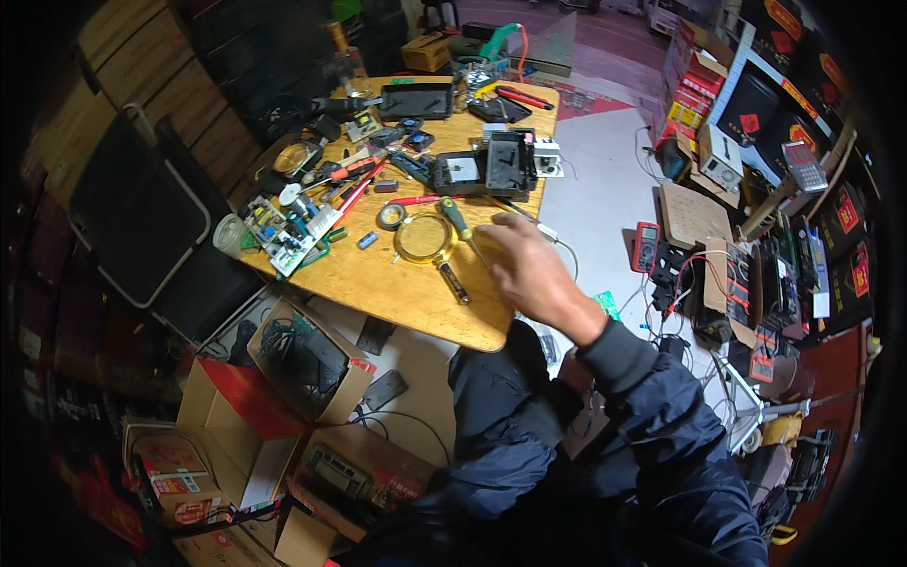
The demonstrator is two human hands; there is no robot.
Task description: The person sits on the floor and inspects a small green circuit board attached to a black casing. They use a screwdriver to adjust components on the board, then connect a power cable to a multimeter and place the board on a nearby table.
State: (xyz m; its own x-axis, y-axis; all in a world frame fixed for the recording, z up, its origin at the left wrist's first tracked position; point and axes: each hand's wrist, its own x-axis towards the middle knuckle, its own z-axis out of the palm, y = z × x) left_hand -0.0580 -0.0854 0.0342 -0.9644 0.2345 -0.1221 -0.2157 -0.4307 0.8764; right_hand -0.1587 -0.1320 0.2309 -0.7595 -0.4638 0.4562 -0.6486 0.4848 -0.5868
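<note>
My right hand (537, 271) is over the right edge of the wooden table, fingers apart and bent, apparently gripping nothing. Closest to it lies a screwdriver (456, 219) with a green and yellow handle, its shaft running toward my fingertips. Whether they touch it, I cannot tell. A magnifying glass (424, 236) with a gold rim and dark handle rests beside the screwdriver. Near it are a roll of tape (391, 217) and a small blue cylindrical part (367, 240). Of my left hand (573, 372) only a bit shows, low by my leg behind the right sleeve; its fingers are hidden.
Circuit boards (276, 236) crowd the table's left side; an opened black housing (508, 163) stands toward the back right. Cardboard boxes (248, 425) are on the floor at lower left, beneath a black folding chair (142, 208). A red multimeter (645, 248) lies at right among cables.
</note>
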